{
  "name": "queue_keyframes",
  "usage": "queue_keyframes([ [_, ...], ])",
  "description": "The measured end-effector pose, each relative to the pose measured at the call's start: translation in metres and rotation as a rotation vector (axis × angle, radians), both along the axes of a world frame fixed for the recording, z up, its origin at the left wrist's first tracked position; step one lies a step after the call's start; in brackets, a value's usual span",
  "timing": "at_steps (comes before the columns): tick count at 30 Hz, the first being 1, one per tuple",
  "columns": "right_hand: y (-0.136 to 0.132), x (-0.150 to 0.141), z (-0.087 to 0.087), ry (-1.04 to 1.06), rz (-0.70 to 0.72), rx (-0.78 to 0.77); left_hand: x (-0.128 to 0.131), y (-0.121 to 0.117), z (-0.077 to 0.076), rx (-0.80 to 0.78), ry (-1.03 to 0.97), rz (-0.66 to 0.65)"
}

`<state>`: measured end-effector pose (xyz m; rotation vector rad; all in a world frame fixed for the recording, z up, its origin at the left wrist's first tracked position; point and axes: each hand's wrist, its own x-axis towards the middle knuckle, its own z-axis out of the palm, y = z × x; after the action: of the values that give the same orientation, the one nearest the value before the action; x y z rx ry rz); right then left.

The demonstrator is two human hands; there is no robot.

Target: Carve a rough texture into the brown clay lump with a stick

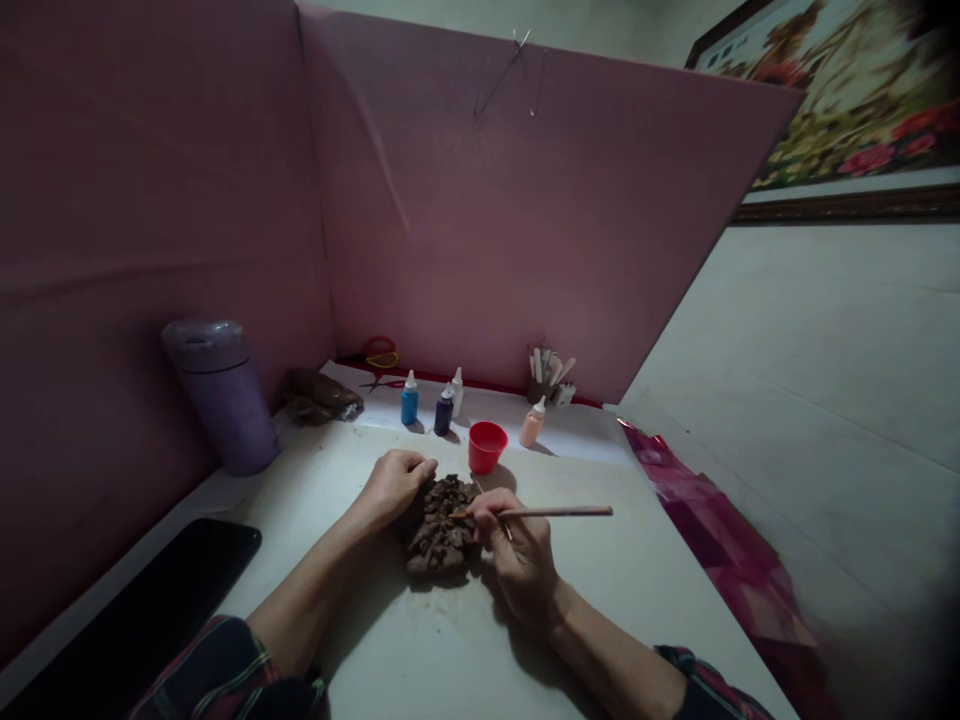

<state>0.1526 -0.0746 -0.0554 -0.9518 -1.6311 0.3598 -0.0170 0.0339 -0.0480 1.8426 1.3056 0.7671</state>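
Note:
A brown clay piece [442, 562] with a rough, carved-looking surface lies on the pale work surface. My left hand [396, 486] is closed at its upper left edge, fingers curled against the clay; the fingertips are partly hidden. In my right hand [521, 548] I pinch a thin paintbrush [562, 512], its handle pointing right and its tip touching the middle of the clay. Just behind the clay stands a red cup [487, 447].
Beyond are blue [409, 402], dark [444, 412], white and peach bottles [532, 425], scissors [381, 352] and a pot of tools [546, 375]. At left stand a purple tumbler [225, 400], a brown wrapped lump [319, 396] and a black phone-like slab [150, 615]. Pink panels [487, 220] enclose the back.

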Motion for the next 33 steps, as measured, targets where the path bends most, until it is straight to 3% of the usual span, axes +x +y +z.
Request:
queue_keyframes([
  [3,-0.001,0.003,-0.002,0.123,0.014,0.136,0.000,-0.001,0.001,-0.027,0.004,-0.026],
  [6,-0.002,0.006,-0.002,0.184,-0.008,0.169,0.000,-0.002,0.005,-0.081,-0.036,-0.050],
  [14,-0.003,0.009,0.001,-0.045,0.052,0.109,-0.011,-0.008,0.017,-0.327,-0.230,-0.252],
  [17,-0.005,0.009,0.002,-0.059,0.048,0.101,-0.010,-0.008,0.017,-0.370,-0.254,-0.233],
  [26,-0.007,0.006,0.005,-0.082,0.063,0.079,-0.004,-0.008,0.010,-0.131,-0.096,-0.200],
  [33,-0.002,0.006,0.004,0.112,-0.026,0.252,-0.002,-0.012,0.016,-0.071,0.022,-0.195],
])
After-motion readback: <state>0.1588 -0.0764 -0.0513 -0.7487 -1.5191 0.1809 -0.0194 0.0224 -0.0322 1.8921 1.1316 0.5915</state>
